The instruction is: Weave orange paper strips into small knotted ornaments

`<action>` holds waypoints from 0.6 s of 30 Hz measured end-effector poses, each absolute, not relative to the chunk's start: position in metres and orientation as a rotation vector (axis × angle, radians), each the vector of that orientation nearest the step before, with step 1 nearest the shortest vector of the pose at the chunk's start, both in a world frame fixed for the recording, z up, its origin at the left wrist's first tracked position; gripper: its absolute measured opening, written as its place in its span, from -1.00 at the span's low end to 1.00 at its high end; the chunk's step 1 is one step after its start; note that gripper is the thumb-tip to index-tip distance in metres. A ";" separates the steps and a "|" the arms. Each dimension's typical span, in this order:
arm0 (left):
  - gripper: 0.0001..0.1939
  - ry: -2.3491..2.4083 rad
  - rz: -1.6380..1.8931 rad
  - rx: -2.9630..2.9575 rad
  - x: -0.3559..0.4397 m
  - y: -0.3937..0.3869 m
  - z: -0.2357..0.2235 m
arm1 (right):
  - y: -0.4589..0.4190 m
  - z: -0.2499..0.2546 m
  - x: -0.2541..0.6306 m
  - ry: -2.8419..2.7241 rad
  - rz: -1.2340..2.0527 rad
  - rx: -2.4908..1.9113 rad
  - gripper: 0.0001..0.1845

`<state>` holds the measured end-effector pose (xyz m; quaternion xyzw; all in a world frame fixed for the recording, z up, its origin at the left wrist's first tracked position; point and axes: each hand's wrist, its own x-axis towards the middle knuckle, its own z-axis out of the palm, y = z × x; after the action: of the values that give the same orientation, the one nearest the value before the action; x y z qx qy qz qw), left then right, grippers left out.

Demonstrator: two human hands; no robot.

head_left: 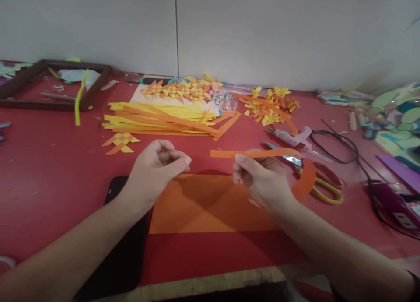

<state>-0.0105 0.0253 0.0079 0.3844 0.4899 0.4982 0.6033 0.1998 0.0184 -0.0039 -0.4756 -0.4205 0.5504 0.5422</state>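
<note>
Right grip (264, 177) pinches orange strip (278, 152), end jutting leftward; left grip (157, 167) bunched, apart.

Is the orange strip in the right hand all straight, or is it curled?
Partly curled: the orange strip looks nearly straight where the right hand pinches it, but then bends round in a wide curve.

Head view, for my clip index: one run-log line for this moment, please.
right hand: holds orange paper strip | left hand: nothing visibly held | beneath: orange paper sheet

Bare forearms (341, 245), dark right sleeve (415, 288)
</note>
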 end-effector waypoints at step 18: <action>-0.74 0.984 0.791 1.222 -0.011 0.017 0.007 | 0.003 0.010 0.189 -1.358 1.622 -1.149 -0.72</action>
<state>-0.0105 0.0170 0.0068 0.5352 0.4313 0.3465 0.6383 0.1885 0.0030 0.0095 -0.4456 -0.5265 0.6288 0.3591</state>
